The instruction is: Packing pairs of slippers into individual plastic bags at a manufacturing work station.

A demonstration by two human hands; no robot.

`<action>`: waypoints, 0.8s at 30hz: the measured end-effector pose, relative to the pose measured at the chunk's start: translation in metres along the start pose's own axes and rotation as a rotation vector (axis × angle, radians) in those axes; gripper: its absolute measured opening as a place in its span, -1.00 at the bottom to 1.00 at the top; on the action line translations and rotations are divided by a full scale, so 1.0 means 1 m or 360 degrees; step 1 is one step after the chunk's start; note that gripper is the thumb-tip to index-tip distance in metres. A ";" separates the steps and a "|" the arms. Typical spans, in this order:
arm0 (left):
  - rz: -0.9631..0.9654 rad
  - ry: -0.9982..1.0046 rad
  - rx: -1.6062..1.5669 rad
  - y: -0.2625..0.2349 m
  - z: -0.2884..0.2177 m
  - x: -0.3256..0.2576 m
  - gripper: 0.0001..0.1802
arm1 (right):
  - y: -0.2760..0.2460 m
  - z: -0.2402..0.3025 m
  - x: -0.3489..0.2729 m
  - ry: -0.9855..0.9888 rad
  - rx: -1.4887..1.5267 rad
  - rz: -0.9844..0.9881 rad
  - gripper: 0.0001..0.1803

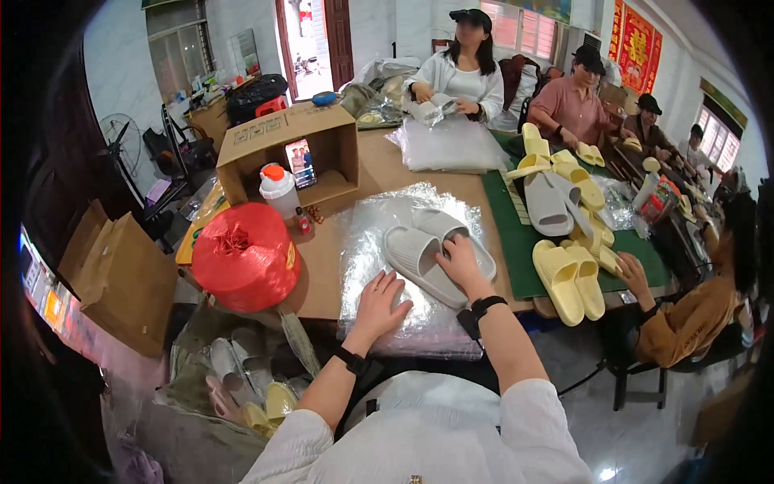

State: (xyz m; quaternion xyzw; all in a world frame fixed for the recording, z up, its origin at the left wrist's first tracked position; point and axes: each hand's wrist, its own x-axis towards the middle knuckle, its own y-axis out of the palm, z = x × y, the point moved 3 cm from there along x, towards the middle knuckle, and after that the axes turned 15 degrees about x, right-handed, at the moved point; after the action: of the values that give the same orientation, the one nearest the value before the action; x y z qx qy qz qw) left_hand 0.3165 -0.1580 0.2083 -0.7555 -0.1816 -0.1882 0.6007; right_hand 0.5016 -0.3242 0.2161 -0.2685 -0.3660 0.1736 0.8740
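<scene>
A pair of grey slide slippers [413, 248] rests on a stack of clear plastic bags [364, 234] in front of me. My right hand [461, 268] grips the pair where the two slippers meet, its fingertips partly hidden at the foot openings. On the near left part of the bags, my left hand [379, 308] lies flat with fingers stretched out, holding nothing. It is beside the left slipper, apart from it. Both wrists wear dark bands.
Left stand a red twine roll [246, 256], a white bottle [279, 192] and an open carton [289, 129] with a phone [301, 164]. Yellow slippers [568, 278] lie right, near a co-worker's hand [637, 278]. A sack [185, 367] holds bagged slippers below left. Other people work around the table.
</scene>
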 end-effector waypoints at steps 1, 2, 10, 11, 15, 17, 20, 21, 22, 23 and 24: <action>-0.0014 -0.0007 -0.0004 0.000 0.000 0.000 -0.45 | 0.000 0.000 0.000 -0.0013 -0.0008 0.0005 -0.66; -0.0015 0.0003 0.0008 0.000 0.000 0.001 -0.45 | 0.000 0.000 0.000 0.0008 0.0051 -0.0026 -0.66; 0.0003 -0.0023 -0.0020 0.000 0.000 -0.001 -0.45 | 0.000 -0.001 0.004 0.0084 0.0068 0.0021 -0.69; 0.0000 -0.0012 -0.0013 0.000 0.001 -0.002 -0.45 | 0.000 -0.001 0.004 0.0112 0.0097 0.0044 -0.70; -0.0030 -0.0012 -0.0019 0.002 0.001 -0.002 -0.45 | 0.001 -0.005 0.007 0.0048 0.0087 0.0000 -0.73; -0.0015 -0.0028 -0.0022 0.003 0.004 -0.001 -0.45 | 0.000 -0.003 0.007 0.0030 0.0109 0.0001 -0.74; -0.0014 -0.0038 -0.0023 0.002 0.002 -0.002 -0.45 | -0.001 0.000 0.007 0.0002 0.0139 -0.0031 -0.74; -0.0019 -0.0040 -0.0025 0.002 0.001 -0.002 -0.45 | -0.002 0.000 0.007 -0.0001 0.0147 -0.0054 -0.74; -0.0022 -0.0043 -0.0021 0.001 0.002 -0.001 -0.45 | -0.001 0.001 0.007 -0.0006 0.0150 -0.0053 -0.74; -0.0027 -0.0038 -0.0022 0.000 0.002 0.000 -0.45 | -0.001 0.002 0.008 -0.0001 0.0138 -0.0068 -0.74; -0.0027 -0.0036 -0.0025 0.000 0.002 -0.001 -0.45 | -0.001 0.002 0.007 0.0009 0.0126 -0.0079 -0.74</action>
State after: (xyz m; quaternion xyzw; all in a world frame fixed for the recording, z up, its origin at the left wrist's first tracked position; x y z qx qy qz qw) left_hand 0.3155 -0.1563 0.2075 -0.7606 -0.1933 -0.1863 0.5912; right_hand 0.5047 -0.3210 0.2212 -0.2250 -0.3629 0.1654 0.8890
